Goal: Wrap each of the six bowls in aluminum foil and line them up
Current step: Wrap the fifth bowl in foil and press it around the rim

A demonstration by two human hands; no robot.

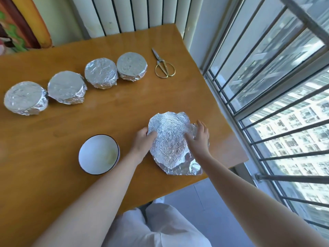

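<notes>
Several foil-wrapped bowls stand in a diagonal row across the back of the table, from the leftmost [25, 98] to the rightmost [131, 65]. A bare white bowl [99, 154] with a dark rim sits upright near the front. To its right lies a crumpled aluminum foil sheet [169, 139], domed up in the middle; whatever is under it is hidden. My left hand [143, 139] holds the foil's left edge, thumb on top and fingers hidden beneath. My right hand [199, 136] presses against the foil's right side with its fingers spread.
Gold-handled scissors [162, 65] lie at the back right of the wooden table [106, 111]. The table's right edge runs close to a barred window [267, 86]. A white radiator [135, 13] stands behind the table. My white-trousered lap is below the front edge.
</notes>
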